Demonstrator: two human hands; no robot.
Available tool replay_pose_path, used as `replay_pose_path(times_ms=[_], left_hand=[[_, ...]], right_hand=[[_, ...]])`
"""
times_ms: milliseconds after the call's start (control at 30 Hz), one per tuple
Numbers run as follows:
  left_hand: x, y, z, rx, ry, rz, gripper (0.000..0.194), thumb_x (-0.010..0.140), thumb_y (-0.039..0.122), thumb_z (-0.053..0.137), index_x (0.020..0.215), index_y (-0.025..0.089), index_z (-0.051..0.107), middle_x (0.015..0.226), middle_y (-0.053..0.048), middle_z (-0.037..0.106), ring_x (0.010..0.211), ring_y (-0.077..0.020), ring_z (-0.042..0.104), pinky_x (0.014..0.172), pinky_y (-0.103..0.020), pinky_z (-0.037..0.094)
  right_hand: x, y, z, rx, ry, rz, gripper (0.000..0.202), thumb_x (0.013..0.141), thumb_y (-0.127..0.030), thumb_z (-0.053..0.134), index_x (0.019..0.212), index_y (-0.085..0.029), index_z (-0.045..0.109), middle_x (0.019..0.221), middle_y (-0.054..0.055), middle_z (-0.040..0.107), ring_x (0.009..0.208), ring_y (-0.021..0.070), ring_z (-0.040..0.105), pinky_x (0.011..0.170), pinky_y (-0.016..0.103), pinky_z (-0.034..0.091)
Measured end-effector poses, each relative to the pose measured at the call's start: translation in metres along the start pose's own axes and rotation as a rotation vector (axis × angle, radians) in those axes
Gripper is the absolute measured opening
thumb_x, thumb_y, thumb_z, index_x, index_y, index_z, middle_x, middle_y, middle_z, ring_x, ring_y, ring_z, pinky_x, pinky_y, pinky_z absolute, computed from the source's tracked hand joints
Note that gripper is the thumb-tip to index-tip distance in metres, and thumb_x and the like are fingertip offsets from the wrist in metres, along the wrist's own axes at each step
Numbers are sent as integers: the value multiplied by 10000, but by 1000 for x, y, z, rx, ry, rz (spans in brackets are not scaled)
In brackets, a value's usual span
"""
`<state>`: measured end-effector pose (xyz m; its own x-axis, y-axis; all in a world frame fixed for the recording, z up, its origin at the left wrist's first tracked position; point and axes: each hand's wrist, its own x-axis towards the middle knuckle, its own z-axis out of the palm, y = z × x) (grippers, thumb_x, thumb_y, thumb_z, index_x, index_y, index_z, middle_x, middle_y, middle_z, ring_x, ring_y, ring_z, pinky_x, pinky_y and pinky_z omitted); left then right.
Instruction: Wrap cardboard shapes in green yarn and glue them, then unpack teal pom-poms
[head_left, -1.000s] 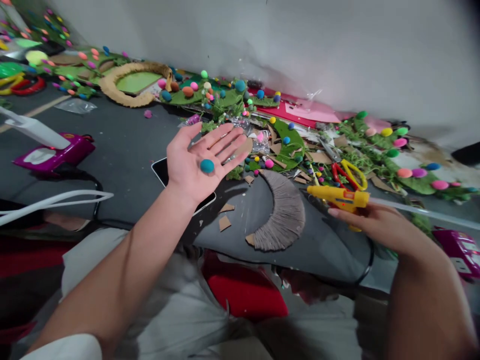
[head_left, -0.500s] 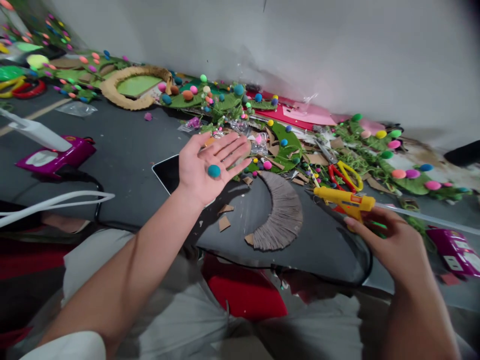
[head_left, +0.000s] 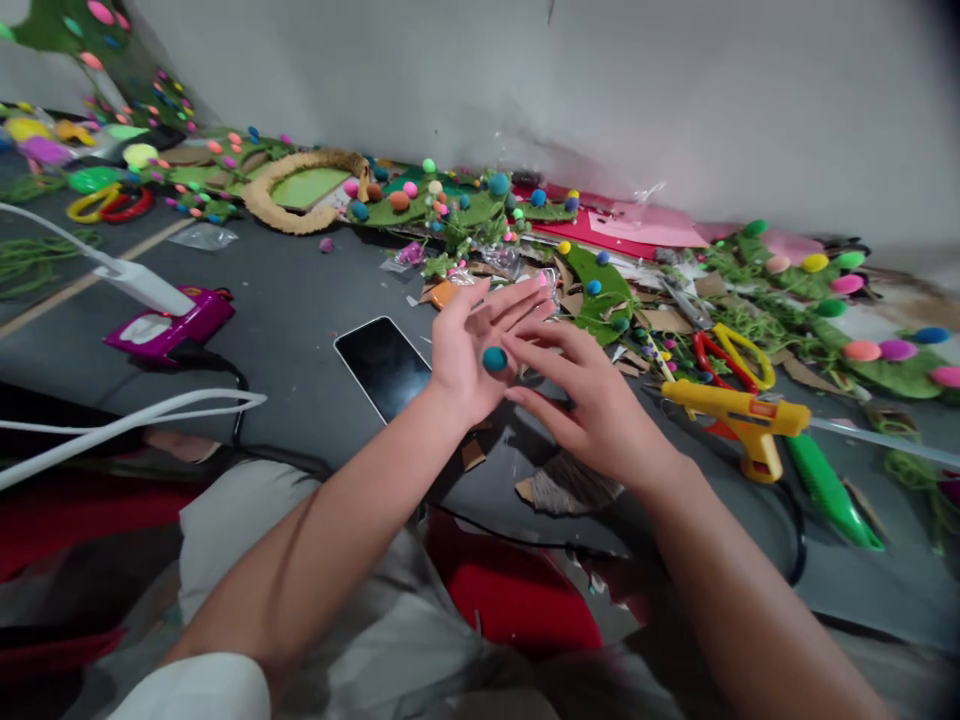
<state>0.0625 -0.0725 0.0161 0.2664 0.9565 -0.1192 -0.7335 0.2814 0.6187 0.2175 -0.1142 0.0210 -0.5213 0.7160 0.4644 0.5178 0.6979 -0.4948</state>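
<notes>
A small teal felt ball (head_left: pixel 494 359) rests on the upturned palm of my left hand (head_left: pixel 474 350), whose fingers are stretched out flat. From the right, my right hand (head_left: pixel 589 395) reaches over that palm. Its fingers are slightly bent and apart from the thumb, with the fingertips beside the ball. I see nothing in its grasp. Beneath my right hand lies a crescent wrapped in grey-brown yarn (head_left: pixel 574 485), mostly covered. The yellow glue gun (head_left: pixel 739 410) lies on the table to the right, with a clear glue stick sticking out of its back.
A phone (head_left: pixel 386 365) lies left of my hands. Red-and-yellow scissors (head_left: pixel 731 355) and a green-handled tool (head_left: pixel 832 490) are near the glue gun. Leaf shapes, coloured balls and scraps line the wall. A purple power block (head_left: pixel 172 325) with cables and a tan ring (head_left: pixel 259 200) stand left.
My right hand has let go of the glue gun, set it on the table and moved left to the ball. The view has shifted, and my left palm still bears the ball.
</notes>
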Motion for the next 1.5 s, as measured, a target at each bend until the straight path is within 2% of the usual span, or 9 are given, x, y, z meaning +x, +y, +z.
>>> replay_pose_path(times_ms=[333,500,667,767,833,967,1100,1300,1500], left_hand=[[4,4,2,0,-6,-21,452,889,500,550,1195,206,709,1271,-77,749,1425,-327,525,1143,-421,475],[13,8,2,95,-22,6,492,915,560,494,1131,179,719,1284,-91,738,1386,-332,557,1116,-427,489],[0,6,2,909,-34,373,306,896,313,616,1122,143,734,1183,-97,760,1184,-265,677,1076,-412,503],[-28,-8,3,1483,-467,374,348,971,278,536,1237,141,714,1358,-129,685,1280,-271,626,1127,-434,469],[-47,-20,1,1744,-657,326,498,988,345,542,1422,107,591,1585,-196,470,1466,-361,453,1213,-538,365],[-68,-36,-5,1918,-768,254,640,1015,454,479,1540,90,437,1687,-208,267,1567,-396,250,1267,-625,210],[-76,-35,-7,1926,-803,246,676,1005,507,474,1536,90,435,1680,-214,284,1576,-390,226,1276,-623,171],[-91,-26,-4,1880,-868,232,708,984,549,477,1510,75,458,1649,-233,342,1567,-408,242,1284,-626,121],[-90,-19,-4,1892,-909,228,625,938,556,555,1370,106,590,1596,-195,439,1542,-401,303,1292,-621,106]], right_hand=[[23,11,2,177,-36,48,276,942,-263,664,1212,-317,670,1176,20,725,1017,241,685,921,418,577],[22,14,-3,206,122,135,276,918,-279,699,1194,-288,707,1181,33,735,1024,230,695,913,403,589],[10,42,-24,256,610,287,241,862,-326,780,1087,-239,765,974,23,754,838,165,711,751,334,585],[5,57,-34,356,766,340,199,876,-410,764,979,-241,769,814,2,707,657,130,661,575,291,525],[4,59,-34,418,728,383,181,897,-440,739,930,-263,753,818,8,695,649,139,660,550,299,527],[5,55,-26,462,561,422,183,853,-403,793,938,-250,738,829,11,725,674,163,694,602,323,575],[5,53,-25,347,374,422,305,764,-305,869,1032,-237,740,922,18,762,840,179,729,719,301,609],[-6,51,-36,86,-24,376,317,854,-280,778,1165,-233,742,1075,32,777,860,179,733,779,315,620],[-16,52,-29,34,-117,336,274,921,-265,702,1192,-231,710,1177,42,757,926,191,741,818,329,607]])
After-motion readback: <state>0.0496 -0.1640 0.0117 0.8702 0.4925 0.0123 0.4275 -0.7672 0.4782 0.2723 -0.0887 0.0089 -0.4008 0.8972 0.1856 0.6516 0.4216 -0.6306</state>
